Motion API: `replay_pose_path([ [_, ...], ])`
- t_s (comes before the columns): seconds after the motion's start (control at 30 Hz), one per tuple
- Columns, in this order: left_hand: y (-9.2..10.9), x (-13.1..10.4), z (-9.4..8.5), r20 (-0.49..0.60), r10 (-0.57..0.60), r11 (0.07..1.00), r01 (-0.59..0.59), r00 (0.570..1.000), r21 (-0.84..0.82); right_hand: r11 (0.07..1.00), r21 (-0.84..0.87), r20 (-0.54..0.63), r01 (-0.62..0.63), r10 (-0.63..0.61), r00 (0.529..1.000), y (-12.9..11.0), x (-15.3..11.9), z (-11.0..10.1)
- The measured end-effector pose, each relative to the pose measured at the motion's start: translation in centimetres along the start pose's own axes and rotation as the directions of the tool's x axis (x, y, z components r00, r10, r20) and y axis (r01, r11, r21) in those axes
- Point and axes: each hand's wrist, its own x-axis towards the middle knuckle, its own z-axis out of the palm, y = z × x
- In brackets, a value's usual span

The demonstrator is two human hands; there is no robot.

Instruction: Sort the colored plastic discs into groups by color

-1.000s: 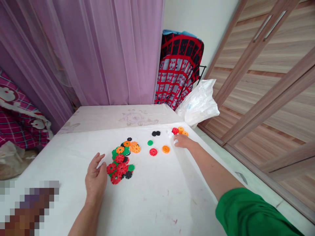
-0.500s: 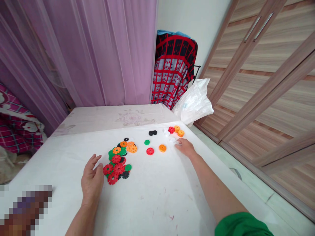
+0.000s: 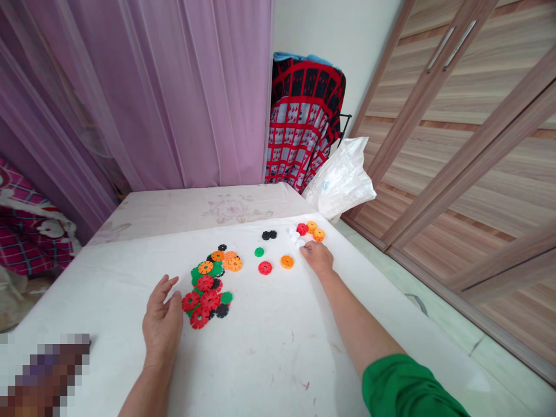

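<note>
My right hand (image 3: 319,258) reaches to the far right of the table, its fingertips pinched on a white notched plastic disc (image 3: 299,242). More white discs (image 3: 293,233) lie just beyond, beside a red disc (image 3: 302,229) and several orange ones (image 3: 318,234). At the left, my left hand (image 3: 163,315) hovers palm inward with fingers apart and nothing in them. Close to its right lies a mixed pile of notched discs (image 3: 210,299) in red, green, black and orange. Between the hands sit a green disc (image 3: 259,252), a red disc (image 3: 264,267), an orange disc (image 3: 287,262) and black discs (image 3: 266,235).
A white cloth covers the table (image 3: 269,347). A white plastic bag (image 3: 341,182) stands at its far right corner, in front of a red and black patterned cloth (image 3: 304,116). Purple curtains (image 3: 195,92) hang behind; a wooden wardrobe (image 3: 438,168) is on the right.
My right hand has moved slightly left and away from me, and the white disc at its fingertips has shifted toward the other white discs. My left hand stays nearly still.
</note>
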Motion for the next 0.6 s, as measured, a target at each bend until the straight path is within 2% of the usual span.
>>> replay_pose_path([
  [0.33,-0.2,0.1,0.1,-0.007,0.017,1.0,-0.017,1.0,0.01,0.999,0.032,-0.045,0.012,-0.01,0.999,-0.3,0.0,0.6],
  [0.6,-0.1,0.1,0.0,0.012,0.022,1.0,-0.022,1.0,0.005,0.995,0.087,-0.119,0.049,-0.038,0.992,-0.2,-2.8,1.3],
])
